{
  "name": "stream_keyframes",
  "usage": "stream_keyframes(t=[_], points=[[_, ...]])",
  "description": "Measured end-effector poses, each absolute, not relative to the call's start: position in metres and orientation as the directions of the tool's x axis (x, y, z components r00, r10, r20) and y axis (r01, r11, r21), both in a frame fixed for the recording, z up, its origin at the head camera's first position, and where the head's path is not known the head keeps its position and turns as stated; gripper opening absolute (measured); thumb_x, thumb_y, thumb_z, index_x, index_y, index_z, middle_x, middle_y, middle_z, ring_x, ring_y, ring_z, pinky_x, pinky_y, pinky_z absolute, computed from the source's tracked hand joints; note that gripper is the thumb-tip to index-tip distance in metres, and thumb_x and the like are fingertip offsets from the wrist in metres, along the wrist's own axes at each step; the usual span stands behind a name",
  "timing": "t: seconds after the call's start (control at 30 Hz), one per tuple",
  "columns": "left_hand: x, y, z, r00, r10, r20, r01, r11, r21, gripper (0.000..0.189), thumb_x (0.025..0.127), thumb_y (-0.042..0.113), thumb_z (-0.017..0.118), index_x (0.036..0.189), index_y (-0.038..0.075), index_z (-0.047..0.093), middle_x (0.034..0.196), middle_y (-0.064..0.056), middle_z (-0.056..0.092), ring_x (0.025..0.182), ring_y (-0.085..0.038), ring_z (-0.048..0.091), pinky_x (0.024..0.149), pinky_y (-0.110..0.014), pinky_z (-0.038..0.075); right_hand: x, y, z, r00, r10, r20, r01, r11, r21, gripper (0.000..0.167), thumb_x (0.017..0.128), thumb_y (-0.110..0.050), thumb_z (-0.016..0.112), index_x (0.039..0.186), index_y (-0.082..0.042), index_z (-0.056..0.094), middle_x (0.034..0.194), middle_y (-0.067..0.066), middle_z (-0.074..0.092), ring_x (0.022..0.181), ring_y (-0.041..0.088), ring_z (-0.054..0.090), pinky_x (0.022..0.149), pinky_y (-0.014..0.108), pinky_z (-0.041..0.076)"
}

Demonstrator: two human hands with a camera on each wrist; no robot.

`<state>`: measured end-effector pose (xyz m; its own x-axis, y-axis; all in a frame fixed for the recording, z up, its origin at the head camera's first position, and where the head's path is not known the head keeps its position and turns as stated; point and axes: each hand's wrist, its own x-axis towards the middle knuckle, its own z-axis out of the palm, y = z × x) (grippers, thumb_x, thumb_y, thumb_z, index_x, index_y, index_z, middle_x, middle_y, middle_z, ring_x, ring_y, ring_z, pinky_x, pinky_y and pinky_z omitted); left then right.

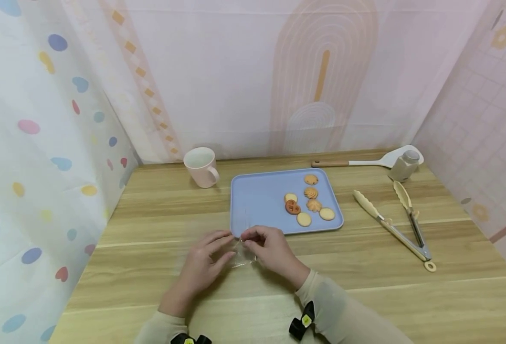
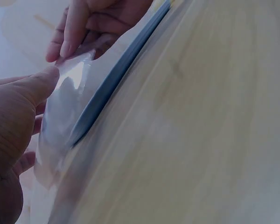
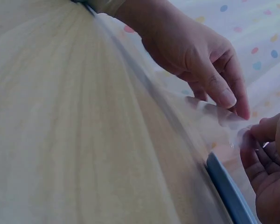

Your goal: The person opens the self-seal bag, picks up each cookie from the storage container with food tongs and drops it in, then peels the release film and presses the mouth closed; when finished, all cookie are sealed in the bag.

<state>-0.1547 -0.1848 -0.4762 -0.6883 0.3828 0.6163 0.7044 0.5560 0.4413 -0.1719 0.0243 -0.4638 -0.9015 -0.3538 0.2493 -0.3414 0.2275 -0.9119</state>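
Note:
A clear plastic bag is between my two hands, just in front of the blue tray. My right hand pinches the bag's edge between thumb and curled fingers. On the other side, my left hand holds the bag with its thumb on the near face and fingers behind, as the left wrist view shows. Light glints off the loose film there. Several cookies lie on the right half of the tray, one of them dark brown. Both hands are near the tray's front left corner.
A pink mug stands at the back left. Behind the tray lies a white spatula with a wooden handle, beside a small shaker jar. Spread tongs rest on the right. Patterned curtains border the wooden table.

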Motion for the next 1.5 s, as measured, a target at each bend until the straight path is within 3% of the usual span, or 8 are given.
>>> stream_keyframes(t=[0.23,0.57,0.67,0.93,1.07,1.23,1.5], points=[[-0.158,-0.164,-0.479,-0.672,0.358,0.648,0.716,0.539,0.445,0.040,0.078,0.008,0.079,0.115,-0.001,0.068,0.118,-0.012,0.064,0.111,-0.028,0.058,0.100,-0.027,0.041,-0.162,0.032,-0.434,-0.905,-0.352,0.238,-0.315,0.179,-0.932,0.010,0.086,0.005,0.066,0.096,0.006,0.067,0.090,0.016,0.068,0.075,0.023,0.062,0.066,0.023,0.051],[-0.159,-0.149,-0.481,-0.625,0.289,0.725,0.757,0.451,0.473,0.027,0.077,-0.001,0.077,0.103,-0.002,0.072,0.103,-0.009,0.069,0.098,-0.026,0.062,0.092,-0.022,0.045,-0.159,0.035,-0.428,-0.901,-0.369,0.229,-0.293,0.127,-0.948,0.007,0.086,0.004,0.067,0.093,0.006,0.065,0.089,0.016,0.068,0.079,0.028,0.064,0.066,0.022,0.052],[-0.158,-0.148,-0.481,-0.632,0.266,0.727,0.751,0.439,0.493,0.025,0.077,-0.003,0.077,0.102,-0.001,0.073,0.101,-0.008,0.070,0.096,-0.026,0.063,0.091,-0.022,0.045,-0.159,0.035,-0.428,-0.898,-0.379,0.225,-0.292,0.132,-0.947,0.007,0.086,0.004,0.067,0.093,0.006,0.064,0.090,0.016,0.068,0.079,0.027,0.065,0.066,0.022,0.052],[-0.156,-0.148,-0.483,-0.724,0.198,0.661,0.671,0.425,0.607,0.019,0.080,-0.004,0.074,0.097,0.002,0.073,0.100,-0.007,0.070,0.096,-0.024,0.064,0.090,-0.021,0.047,-0.171,0.034,-0.451,-0.895,-0.357,0.267,-0.349,0.189,-0.918,0.011,0.085,0.005,0.069,0.094,0.000,0.066,0.087,0.010,0.067,0.075,0.022,0.061,0.063,0.023,0.050],[-0.157,-0.151,-0.485,-0.750,0.156,0.643,0.620,0.504,0.601,0.027,0.079,0.001,0.076,0.105,0.001,0.069,0.107,-0.011,0.068,0.102,-0.027,0.063,0.091,-0.032,0.049,-0.178,0.035,-0.462,-0.908,-0.331,0.258,-0.329,0.180,-0.927,0.024,0.085,0.004,0.067,0.108,-0.001,0.062,0.090,0.005,0.069,0.079,0.016,0.063,0.068,0.024,0.052],[-0.159,-0.155,-0.487,-0.774,0.053,0.631,0.533,0.592,0.604,0.039,0.078,0.008,0.079,0.114,-0.001,0.065,0.118,-0.017,0.061,0.112,-0.032,0.056,0.093,-0.045,0.045,-0.180,0.038,-0.459,-0.925,-0.288,0.247,-0.301,0.163,-0.940,0.050,0.087,0.002,0.066,0.132,-0.004,0.047,0.088,0.003,0.071,0.077,0.015,0.062,0.067,0.025,0.050],[-0.164,-0.161,-0.486,-0.743,0.001,0.669,0.503,0.661,0.557,0.049,0.075,0.012,0.080,0.118,-0.003,0.061,0.122,-0.022,0.057,0.115,-0.037,0.051,0.093,-0.049,0.042,-0.164,0.042,-0.419,-0.941,-0.267,0.209,-0.258,0.162,-0.952,0.070,0.087,0.004,0.066,0.145,0.005,0.026,0.090,0.018,0.069,0.078,0.026,0.061,0.069,0.028,0.049]])
